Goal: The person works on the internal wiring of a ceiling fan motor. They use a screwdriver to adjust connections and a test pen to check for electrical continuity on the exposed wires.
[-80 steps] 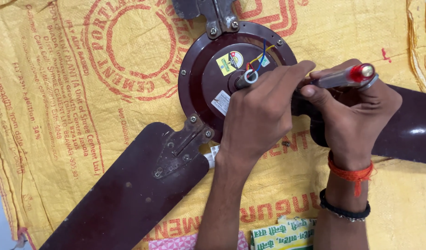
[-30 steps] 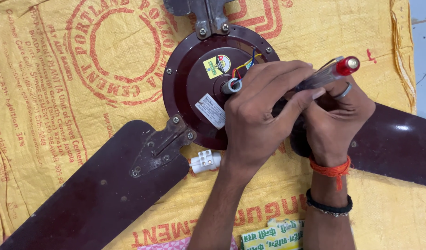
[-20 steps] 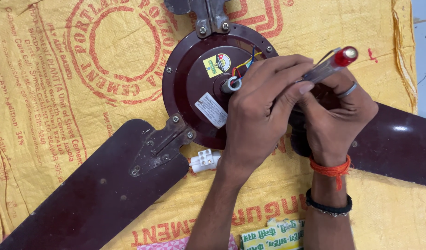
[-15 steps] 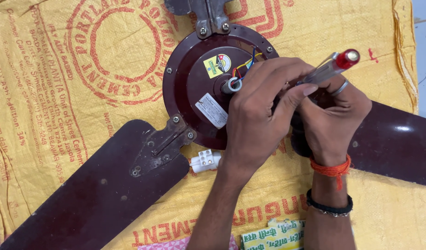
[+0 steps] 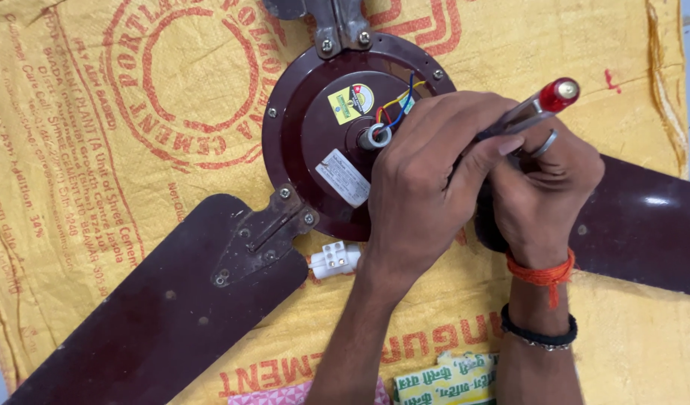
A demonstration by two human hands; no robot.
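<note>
Slim screwdriver with a clear shaft-handle and red end cap, slanting down toward the right edge of the round dark-maroon metal ceiling-fan motor housing. The right hand is closed around its handle; the left hand lies over the housing, fingers curled and pinching the tool lower down. Coloured wires rise from the central hub. A maroon fan blade extends lower left; a small white terminal block lies beside it. All rest on a yellow woven sack.
</note>
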